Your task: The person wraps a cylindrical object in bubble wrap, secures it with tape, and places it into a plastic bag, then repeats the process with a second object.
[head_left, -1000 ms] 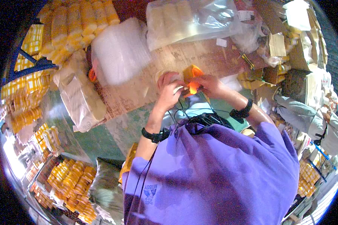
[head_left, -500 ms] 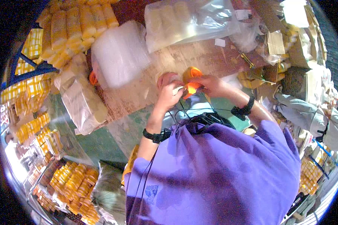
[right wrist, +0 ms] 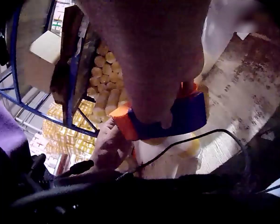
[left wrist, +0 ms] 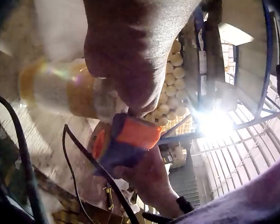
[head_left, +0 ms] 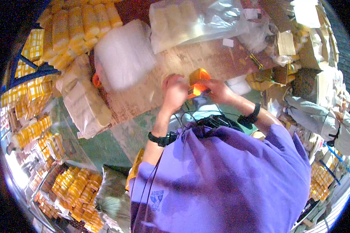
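Note:
Both hands meet over the near edge of the wooden table, at a curved band (head_left: 198,75) that is orange on one face and dark blue on the other. My right hand (head_left: 221,91) grips the band, its thumb along the blue face (right wrist: 186,114) in the right wrist view. My left hand (head_left: 175,93) pinches the orange end (right wrist: 122,122) on the other side. In the left wrist view, a yellow-and-white roll (left wrist: 53,88) lies just beyond the left hand, partly hidden by it. The left fingertips are mostly hidden in the head view.
A bubble-wrap bundle (head_left: 124,54) and a clear plastic bag (head_left: 194,25) lie on the table (head_left: 140,101). A wrapped package (head_left: 85,105) sits at its left. Yellow rolls (head_left: 79,27) are stacked behind. Black cables (head_left: 210,126) hang before the torso. Another person (head_left: 315,116) is at the right.
My left hand has turned, its back now facing up, and a small white piece by its fingers has gone from sight. The band's hanging orange end now looks shorter and flatter.

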`<control>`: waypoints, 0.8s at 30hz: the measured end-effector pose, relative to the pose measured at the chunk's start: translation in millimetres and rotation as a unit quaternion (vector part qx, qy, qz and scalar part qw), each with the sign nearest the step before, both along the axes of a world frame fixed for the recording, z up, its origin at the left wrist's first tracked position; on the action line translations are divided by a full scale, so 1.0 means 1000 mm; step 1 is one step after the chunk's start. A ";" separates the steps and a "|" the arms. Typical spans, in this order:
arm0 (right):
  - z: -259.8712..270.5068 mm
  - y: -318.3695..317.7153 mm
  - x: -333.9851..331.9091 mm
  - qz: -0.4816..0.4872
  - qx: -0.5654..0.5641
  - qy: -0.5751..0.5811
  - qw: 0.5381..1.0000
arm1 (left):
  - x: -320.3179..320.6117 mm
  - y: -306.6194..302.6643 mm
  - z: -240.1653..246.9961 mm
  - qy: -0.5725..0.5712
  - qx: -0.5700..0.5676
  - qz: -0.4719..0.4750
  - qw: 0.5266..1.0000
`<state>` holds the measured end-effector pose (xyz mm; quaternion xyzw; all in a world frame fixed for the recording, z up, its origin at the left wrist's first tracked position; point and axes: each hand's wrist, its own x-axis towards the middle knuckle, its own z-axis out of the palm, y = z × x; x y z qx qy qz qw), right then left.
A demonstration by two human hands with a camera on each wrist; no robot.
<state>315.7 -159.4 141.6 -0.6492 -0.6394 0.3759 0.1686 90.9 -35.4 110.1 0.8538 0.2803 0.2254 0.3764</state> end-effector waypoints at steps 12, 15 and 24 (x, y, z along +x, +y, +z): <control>0.010 -0.010 -0.007 -0.071 -0.039 -0.056 0.995 | 0.007 -0.005 -0.023 -0.021 -0.175 0.034 0.984; 0.004 -0.015 -0.004 -0.059 -0.008 -0.046 0.997 | 0.009 -0.013 -0.007 -0.035 -0.230 0.075 0.970; -0.001 -0.004 -0.004 -0.056 0.022 0.156 0.986 | -0.003 -0.004 -0.001 -0.001 -0.173 0.054 0.983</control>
